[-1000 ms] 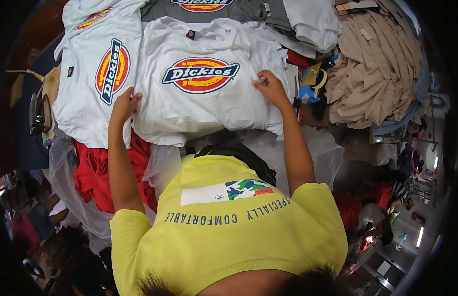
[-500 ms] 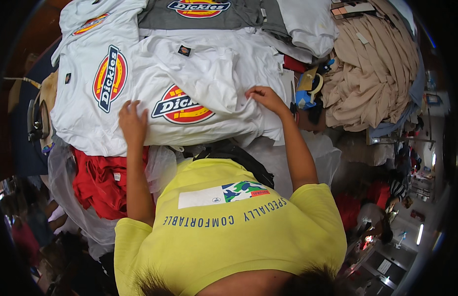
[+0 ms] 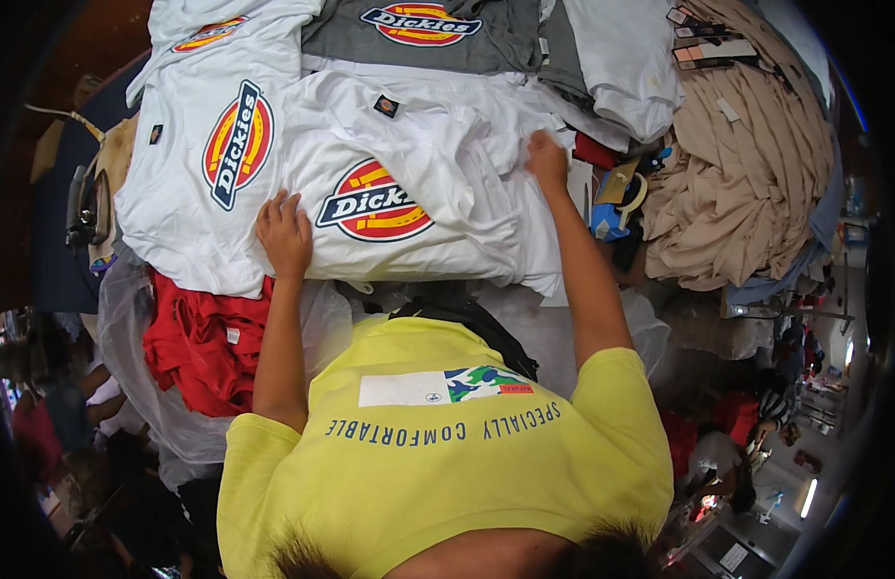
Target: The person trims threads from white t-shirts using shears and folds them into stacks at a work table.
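A white T-shirt (image 3: pixel 486 246) with a red, yellow and dark-blue logo lies across the work surface in front of me, its upper part rumpled and folded over some of the logo. My left hand (image 3: pixel 285 234) rests flat on its left part, fingers stretched out. At the shirt's far right edge, my right hand (image 3: pixel 547 162) has its fingers curled in on the white cloth; the fingertips are partly blurred. Beside my left hand, another white T-shirt (image 3: pixel 182 207) with the same kind of logo lies spread out.
Beyond lies a grey T-shirt (image 3: pixel 346 48). To the right are a heap of beige cloth (image 3: pixel 737 193) and a tape roll (image 3: pixel 633 193). An iron (image 3: pixel 81 207) stands far left. Red clothing (image 3: pixel 201 338) sits in a clear plastic bag (image 3: pixel 124 333) near my left forearm.
My right hand has moved farther away along the shirt's right edge. The left hand stays flat on the cloth. The whole view has shifted slightly.
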A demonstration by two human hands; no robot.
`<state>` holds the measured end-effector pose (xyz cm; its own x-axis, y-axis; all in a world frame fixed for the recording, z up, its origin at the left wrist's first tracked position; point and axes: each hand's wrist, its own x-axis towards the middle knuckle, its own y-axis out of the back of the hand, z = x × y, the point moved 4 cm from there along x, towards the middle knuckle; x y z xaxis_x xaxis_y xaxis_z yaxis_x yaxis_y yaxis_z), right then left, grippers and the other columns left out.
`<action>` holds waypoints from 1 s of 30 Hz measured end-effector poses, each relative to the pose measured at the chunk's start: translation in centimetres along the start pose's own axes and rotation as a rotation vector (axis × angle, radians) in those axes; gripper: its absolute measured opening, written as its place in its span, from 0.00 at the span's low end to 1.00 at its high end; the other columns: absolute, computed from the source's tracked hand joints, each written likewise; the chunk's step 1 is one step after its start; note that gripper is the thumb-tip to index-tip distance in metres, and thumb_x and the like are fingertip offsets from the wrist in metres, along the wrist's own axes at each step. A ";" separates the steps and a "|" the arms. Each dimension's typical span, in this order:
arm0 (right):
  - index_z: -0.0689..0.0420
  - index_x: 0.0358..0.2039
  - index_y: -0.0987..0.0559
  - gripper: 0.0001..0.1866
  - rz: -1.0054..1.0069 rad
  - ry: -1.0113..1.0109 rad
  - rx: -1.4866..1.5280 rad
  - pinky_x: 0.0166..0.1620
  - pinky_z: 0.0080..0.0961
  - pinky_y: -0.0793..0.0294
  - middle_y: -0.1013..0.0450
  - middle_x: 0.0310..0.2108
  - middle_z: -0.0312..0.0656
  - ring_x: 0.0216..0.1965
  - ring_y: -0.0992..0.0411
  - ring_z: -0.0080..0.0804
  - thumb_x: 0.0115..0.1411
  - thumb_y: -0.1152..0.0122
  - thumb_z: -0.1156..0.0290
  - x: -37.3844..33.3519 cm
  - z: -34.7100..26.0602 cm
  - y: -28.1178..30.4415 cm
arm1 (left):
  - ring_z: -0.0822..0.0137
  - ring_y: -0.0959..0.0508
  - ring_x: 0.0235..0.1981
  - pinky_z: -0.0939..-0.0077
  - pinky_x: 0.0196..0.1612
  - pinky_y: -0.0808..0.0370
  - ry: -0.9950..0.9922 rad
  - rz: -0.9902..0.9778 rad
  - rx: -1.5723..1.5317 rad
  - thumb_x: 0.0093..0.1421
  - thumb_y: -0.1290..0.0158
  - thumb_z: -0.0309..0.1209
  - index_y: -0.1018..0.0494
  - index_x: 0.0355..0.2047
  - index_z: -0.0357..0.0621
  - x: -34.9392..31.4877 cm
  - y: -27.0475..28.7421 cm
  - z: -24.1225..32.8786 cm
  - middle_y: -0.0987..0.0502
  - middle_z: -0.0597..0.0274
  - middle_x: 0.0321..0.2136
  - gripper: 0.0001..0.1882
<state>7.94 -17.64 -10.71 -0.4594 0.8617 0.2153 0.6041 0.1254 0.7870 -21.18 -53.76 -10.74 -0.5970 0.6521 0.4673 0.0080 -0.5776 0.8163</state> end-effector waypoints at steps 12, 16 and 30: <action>0.61 0.25 0.26 0.30 -0.673 -0.645 0.363 0.29 0.21 0.28 0.29 0.19 0.38 0.20 0.30 0.25 0.54 0.50 0.40 -4.5 -2.6 -0.8 | 0.52 0.31 0.45 0.61 0.48 0.36 -0.010 0.041 -0.195 0.53 0.47 0.34 0.35 0.47 0.36 9.2 -2.9 -3.1 0.30 0.47 0.43 0.22; 0.60 0.36 0.28 0.28 -0.760 -0.600 0.836 0.35 0.22 0.27 0.29 0.30 0.36 0.30 0.30 0.23 0.56 0.49 0.43 -3.3 -4.7 -2.5 | 0.52 0.28 0.43 0.64 0.47 0.33 0.179 -0.016 -0.197 0.51 0.44 0.38 0.37 0.49 0.31 15.1 -7.2 -4.9 0.29 0.43 0.42 0.30; 0.56 0.53 0.41 0.33 0.067 -0.044 0.900 0.48 0.29 0.34 0.37 0.49 0.48 0.47 0.35 0.35 0.46 0.41 0.78 0.0 -5.8 -4.2 | 0.64 0.26 0.41 0.70 0.43 0.28 0.494 -0.336 -1.495 0.47 0.39 0.30 0.41 0.52 0.29 2.1 11.2 -1.9 0.29 0.52 0.44 0.35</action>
<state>1.66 -21.02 -10.66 -0.3906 0.8969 0.2072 0.9183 0.3955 0.0191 -23.86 -59.77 -1.30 -0.6002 0.7984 -0.0473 -0.7449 -0.5796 -0.3305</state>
